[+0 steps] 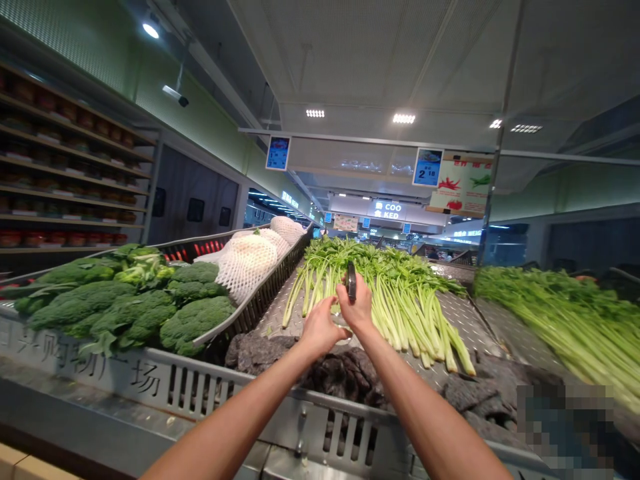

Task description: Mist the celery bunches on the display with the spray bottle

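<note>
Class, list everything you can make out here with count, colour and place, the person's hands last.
Domed broccoli heads: several, green, left
Rounded foam-netted produce: at least two, white, beyond the broccoli
Long-stalked celery: many stalks, green, centre
Slotted plastic barrier: one run, grey, front
Crumpled sheet-like material: several pieces, dark grey, behind the barrier
Rectangular price signs: two large, blue, overhead
Rectangular vegetable poster: one, cream, upper right
Tiered shelves: several, pale, far left
Ceiling lights: several, white, overhead
Mirror-like panel: one, grey, right
Curved object, kind unclear: one, black, centre
Right hand: one, bare, gripping the black object
Left hand: one, bare, beside the right
</note>
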Demonstrator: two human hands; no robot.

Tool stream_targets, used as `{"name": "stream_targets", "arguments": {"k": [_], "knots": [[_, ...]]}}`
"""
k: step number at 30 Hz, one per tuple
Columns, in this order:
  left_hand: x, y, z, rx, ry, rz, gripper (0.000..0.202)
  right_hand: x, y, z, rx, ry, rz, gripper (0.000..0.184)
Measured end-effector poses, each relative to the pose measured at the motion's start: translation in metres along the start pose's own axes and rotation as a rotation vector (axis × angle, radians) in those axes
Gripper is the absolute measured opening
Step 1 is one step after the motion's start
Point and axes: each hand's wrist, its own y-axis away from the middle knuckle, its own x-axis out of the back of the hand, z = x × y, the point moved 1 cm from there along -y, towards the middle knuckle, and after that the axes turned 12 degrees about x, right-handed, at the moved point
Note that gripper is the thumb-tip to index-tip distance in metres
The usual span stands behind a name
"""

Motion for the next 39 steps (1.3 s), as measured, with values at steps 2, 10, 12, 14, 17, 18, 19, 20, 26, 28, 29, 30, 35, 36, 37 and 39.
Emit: {"name": "stream_targets", "arguments": {"k": [2,10,12,14,17,18,19,20,26,28,29,30,35,36,37,39], "knots": [[-0.008,-0.005,0.006,-0.059,0.016,0.024,0.068,0.009,-0.006,0.004,-0.002,0.016,0.049,0.023],[-0.065,-0.012,0.017,-0.027,0.091,-0.041,0.07,0.043,-0.003,0.047,-0.003,0.126,0.065,0.025],[-0.082,-0.012,0.02,-0.01,0.098,-0.066,0.069,0.051,0.001,0.061,-0.015,0.138,0.054,0.025],[-0.099,-0.013,0.023,-0.021,0.095,-0.074,0.068,0.06,0.005,0.074,-0.041,0.136,0.055,0.025],[-0.123,-0.015,0.024,-0.035,0.087,-0.081,0.067,0.071,0.013,0.095,-0.064,0.111,0.086,0.025],[-0.13,-0.016,0.023,-0.032,0.081,-0.086,0.067,0.073,0.016,0.102,-0.065,0.098,0.094,0.024],[-0.136,-0.017,0.021,-0.026,0.072,-0.093,0.068,0.074,0.019,0.109,-0.069,0.084,0.103,0.024],[-0.141,-0.018,0.019,-0.025,0.061,-0.103,0.069,0.075,0.022,0.115,-0.078,0.067,0.108,0.023],[-0.145,-0.022,0.013,-0.113,0.074,-0.095,0.067,0.073,0.029,0.123,-0.073,0.004,0.088,0.027],[-0.142,-0.022,0.013,-0.116,0.083,-0.092,0.067,0.073,0.027,0.121,-0.091,-0.002,0.066,0.03],[-0.141,-0.021,0.014,-0.114,0.088,-0.09,0.067,0.073,0.026,0.12,-0.111,-0.007,0.065,0.031],[-0.141,-0.02,0.014,-0.111,0.091,-0.089,0.067,0.074,0.026,0.12,-0.135,-0.013,0.069,0.03],[-0.141,-0.012,0.019,-0.119,0.115,-0.13,0.067,0.083,0.029,0.121,-0.201,0.026,0.152,0.024],[-0.141,-0.01,0.02,-0.127,0.124,-0.143,0.067,0.086,0.03,0.121,-0.208,0.047,0.176,0.024],[-0.141,-0.009,0.021,-0.134,0.133,-0.15,0.066,0.088,0.03,0.12,-0.219,0.07,0.204,0.024],[-0.141,-0.007,0.022,-0.138,0.144,-0.161,0.065,0.092,0.03,0.12,-0.252,0.12,0.265,0.024]]}}
